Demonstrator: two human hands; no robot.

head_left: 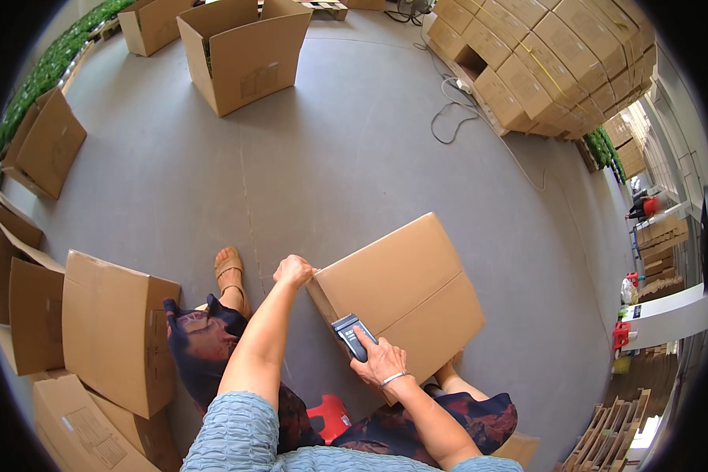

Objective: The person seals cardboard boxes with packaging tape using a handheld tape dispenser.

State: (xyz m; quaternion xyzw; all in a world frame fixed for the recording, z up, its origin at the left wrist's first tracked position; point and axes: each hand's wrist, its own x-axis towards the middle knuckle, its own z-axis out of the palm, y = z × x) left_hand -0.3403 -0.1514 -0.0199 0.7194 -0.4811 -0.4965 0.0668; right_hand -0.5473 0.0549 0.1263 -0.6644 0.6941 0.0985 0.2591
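Observation:
A closed cardboard box sits tilted between my legs, a seam running across its upper face. At its far left corner my left hand is closed, the fingers curled at the box's edge; what lies under them is partly hidden. My right hand grips a black handheld device with a grey, toothed-looking front edge, shaped like a hair clipper. The device's front rests at or just over the near left edge of the box.
Open cardboard boxes stand ahead and along my left, with a larger carton close by my left leg. A strapped stack of cartons rises at the far right, a loose cable beside it. Something red is under me.

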